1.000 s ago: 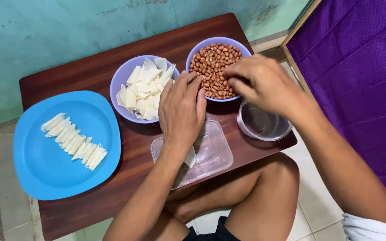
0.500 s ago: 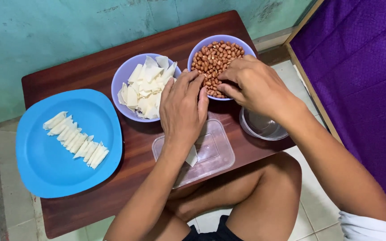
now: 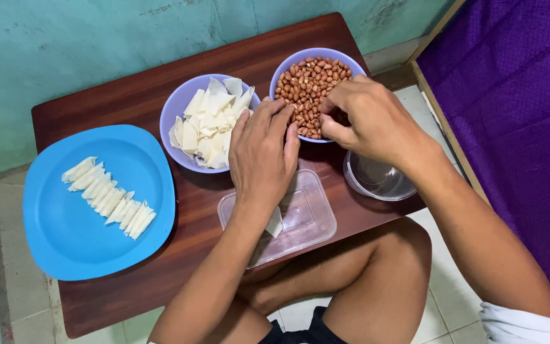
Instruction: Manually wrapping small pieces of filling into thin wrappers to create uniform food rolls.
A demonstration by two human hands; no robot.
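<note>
Both hands have closed in on the peanuts since the earlier frames: the right hand point(image 3: 377, 121), which hovered over the near rim of the bowl, now dips its curled fingertips into the nuts, and the left hand point(image 3: 263, 156) has slid up so its fingertips touch the bowl's edge.

At twelve o'clock on the low brown wooden table point(image 3: 135, 95) sits a lilac bowl of red-skinned peanuts point(image 3: 307, 79). The right thumb and fingers are pinched together among the nuts; whether they hold any is hidden. The left hand lies flat, palm down, fingers loosely together, gripping nothing that shows.

To pick well, pinching only a few nuts and lifting straight up, with the left hand steadying the rim, should keep the bowl from tipping.

At eleven o'clock, a second lilac bowl point(image 3: 176, 111) holds pale white wrapper pieces point(image 3: 208, 124). At nine o'clock, a square blue plate point(image 3: 65, 242) carries a row of rolled white strips point(image 3: 109, 199). At six o'clock lies a clear rectangular plastic lid point(image 3: 307, 220), with one wrapper piece on it, partly under the wrist. At three o'clock stands a small clear round cup point(image 3: 380, 181). No labels show.
</note>
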